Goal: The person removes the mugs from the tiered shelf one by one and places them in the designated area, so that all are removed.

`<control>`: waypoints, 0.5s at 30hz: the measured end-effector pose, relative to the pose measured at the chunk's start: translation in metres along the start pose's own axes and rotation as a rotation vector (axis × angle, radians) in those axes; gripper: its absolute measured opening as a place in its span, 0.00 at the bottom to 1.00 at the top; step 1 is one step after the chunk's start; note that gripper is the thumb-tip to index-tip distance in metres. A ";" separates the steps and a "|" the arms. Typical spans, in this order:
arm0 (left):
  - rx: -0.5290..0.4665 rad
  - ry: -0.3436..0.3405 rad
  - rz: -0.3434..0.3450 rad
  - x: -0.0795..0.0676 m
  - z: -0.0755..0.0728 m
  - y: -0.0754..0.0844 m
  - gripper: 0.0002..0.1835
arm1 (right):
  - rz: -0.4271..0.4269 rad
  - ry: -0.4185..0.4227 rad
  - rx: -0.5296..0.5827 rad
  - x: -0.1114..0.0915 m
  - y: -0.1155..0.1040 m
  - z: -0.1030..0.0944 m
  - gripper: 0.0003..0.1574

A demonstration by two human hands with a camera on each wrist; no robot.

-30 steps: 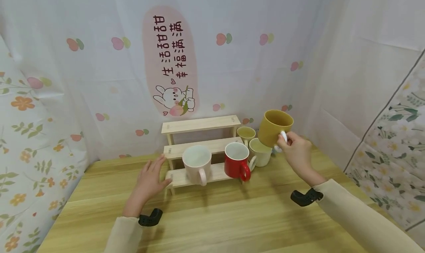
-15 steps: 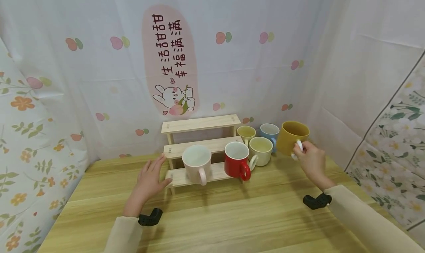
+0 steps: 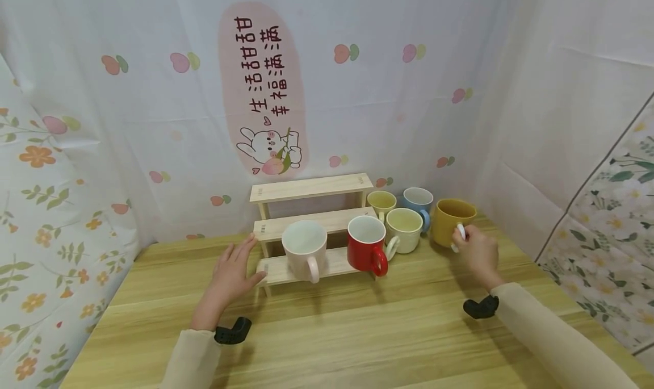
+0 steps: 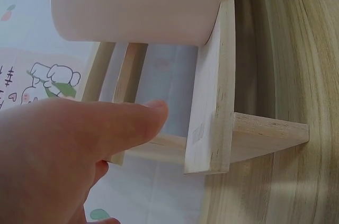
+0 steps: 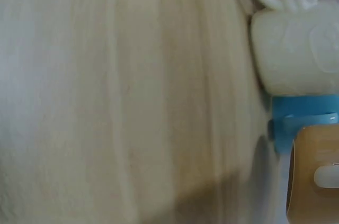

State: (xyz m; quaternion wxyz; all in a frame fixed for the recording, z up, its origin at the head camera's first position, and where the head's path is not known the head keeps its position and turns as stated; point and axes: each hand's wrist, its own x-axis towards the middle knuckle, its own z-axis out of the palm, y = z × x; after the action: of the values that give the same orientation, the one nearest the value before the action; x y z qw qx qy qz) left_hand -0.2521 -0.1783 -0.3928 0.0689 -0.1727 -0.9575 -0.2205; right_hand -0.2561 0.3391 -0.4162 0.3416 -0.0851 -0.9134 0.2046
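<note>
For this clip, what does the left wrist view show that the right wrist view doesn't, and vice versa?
Only left wrist: the left hand, the pale pink mug on the wooden rack's lowest shelf, and the rabbit drawing.

Only right wrist: the cream mug, the blue mug and part of the yellow mug with its white handle.

Both: the wood-grain table. Whether any rack shows at the right wrist view's top right corner, I cannot tell.

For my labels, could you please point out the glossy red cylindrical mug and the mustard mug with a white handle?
Glossy red cylindrical mug (image 3: 362, 255), head view, outer wall.
Mustard mug with a white handle (image 3: 443, 228), head view, outer wall.
</note>
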 end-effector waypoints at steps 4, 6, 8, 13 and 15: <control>0.009 0.005 0.016 0.001 0.001 0.000 0.42 | 0.018 -0.027 -0.022 -0.001 0.005 0.007 0.17; 0.012 0.003 0.016 0.001 0.001 0.000 0.43 | 0.016 -0.023 -0.019 -0.002 0.006 0.009 0.17; 0.009 0.002 0.010 0.001 0.001 0.000 0.43 | 0.008 -0.015 -0.013 -0.002 0.007 0.012 0.17; 0.010 0.006 0.004 0.001 0.001 0.000 0.43 | -0.011 -0.019 -0.001 -0.005 0.008 0.020 0.17; 0.012 0.006 0.002 0.001 0.001 0.000 0.43 | -0.012 -0.028 0.006 -0.006 0.007 0.021 0.17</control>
State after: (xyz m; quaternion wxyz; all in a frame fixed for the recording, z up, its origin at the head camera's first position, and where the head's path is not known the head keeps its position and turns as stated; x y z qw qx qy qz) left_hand -0.2528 -0.1780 -0.3935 0.0731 -0.1724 -0.9585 -0.2152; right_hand -0.2652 0.3369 -0.4372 0.3303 -0.0755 -0.9179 0.2066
